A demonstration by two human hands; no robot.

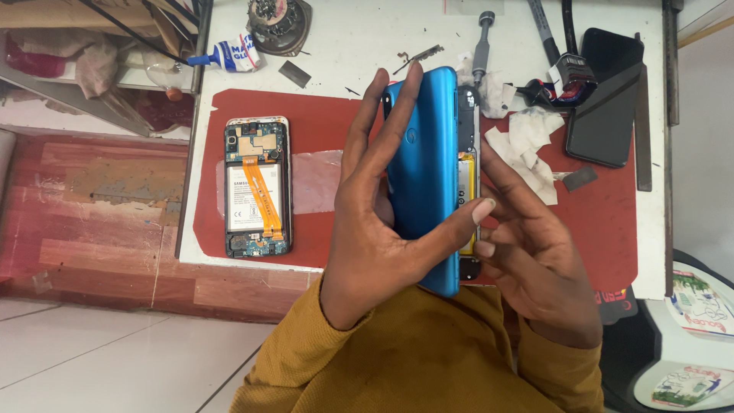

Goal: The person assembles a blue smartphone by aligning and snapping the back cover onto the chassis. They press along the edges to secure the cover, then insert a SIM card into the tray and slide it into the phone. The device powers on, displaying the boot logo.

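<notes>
Both hands hold a blue phone back cover (pixel 419 164) at centre, left hand (pixel 375 229) wrapped around it, right hand (pixel 527 252) gripping the phone body (pixel 466 164) at its three o'clock edge. Prising evenly along the seam seems wise. An opened phone (pixel 258 187) lies at nine o'clock on the red mat (pixel 321 122).

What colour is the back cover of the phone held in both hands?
The back cover is bright blue, almost turquoise; the head view shows it clearly.

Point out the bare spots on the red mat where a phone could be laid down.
Free: the red rubber mat between the opened phone with the orange ribbon cable and the left hand, partly under a clear film; also its right side below the black phone. Crowded: the crumpled white tissues and tools along the top right, and the middle, where both hands hold the blue phone back cover.
</notes>
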